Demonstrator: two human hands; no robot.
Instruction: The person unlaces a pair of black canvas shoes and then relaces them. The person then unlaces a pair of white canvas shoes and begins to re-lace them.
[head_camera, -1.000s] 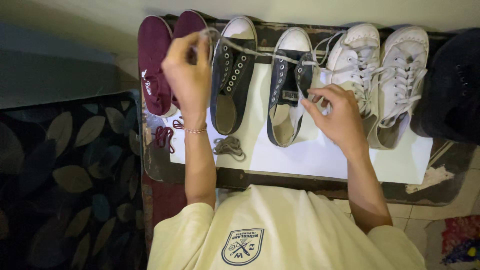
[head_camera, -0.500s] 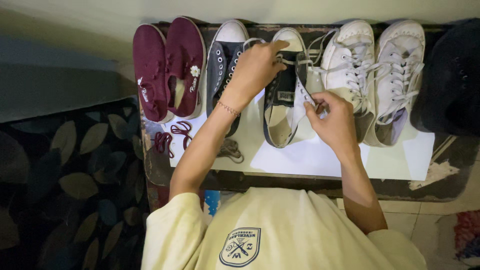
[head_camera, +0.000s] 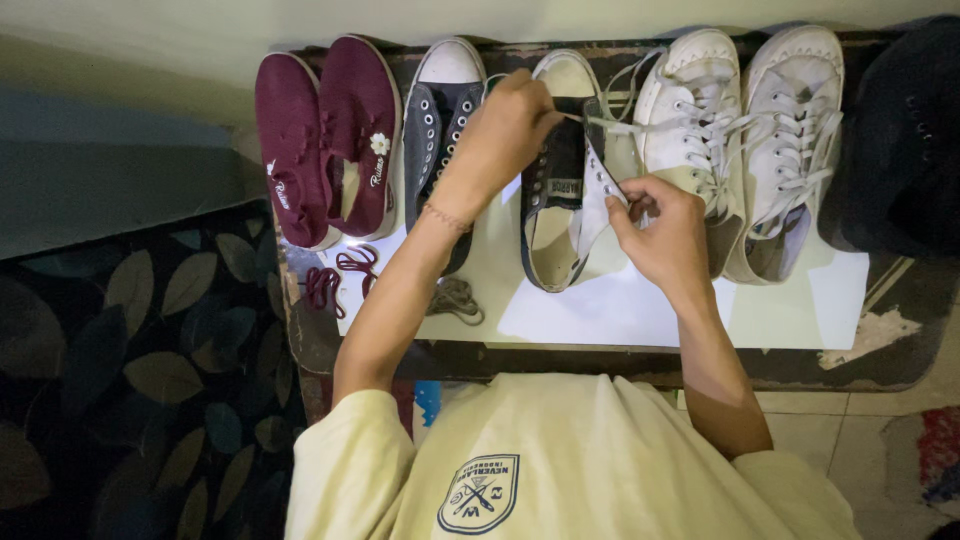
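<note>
Navy sneaker (head_camera: 562, 190) with a white toe cap lies on the white sheet (head_camera: 640, 310) that covers the dark tabletop (head_camera: 880, 350), fourth in a row of shoes, its tongue pulled open and its toe pointing away from the person. Nearest the person, a loose grey lace (head_camera: 455, 298) and loose maroon laces (head_camera: 340, 275) lie on the sheet's left part. The right hand (head_camera: 665, 235) is closed in a pinch on the sneaker's right eyelet flap, thumb and fingers pressed together at its edge. The left hand (head_camera: 500, 135) reaches across the neighbouring grey sneaker (head_camera: 437, 130) and is curled shut on a white lace (head_camera: 600, 122) at the navy sneaker's upper eyelets, the lace running taut to the right. Left of these stand two maroon slip-on shoes (head_camera: 325, 140); right of them, two laced white sneakers (head_camera: 745, 130); a dark shoe (head_camera: 905, 140) sits at the far right, its details hard to make out. A dark leaf-patterned rug (head_camera: 130, 360) lies left of the tabletop, pale floor tiles (head_camera: 860, 440) show at lower right, and a pale wall (head_camera: 250, 20) runs behind the row.
</note>
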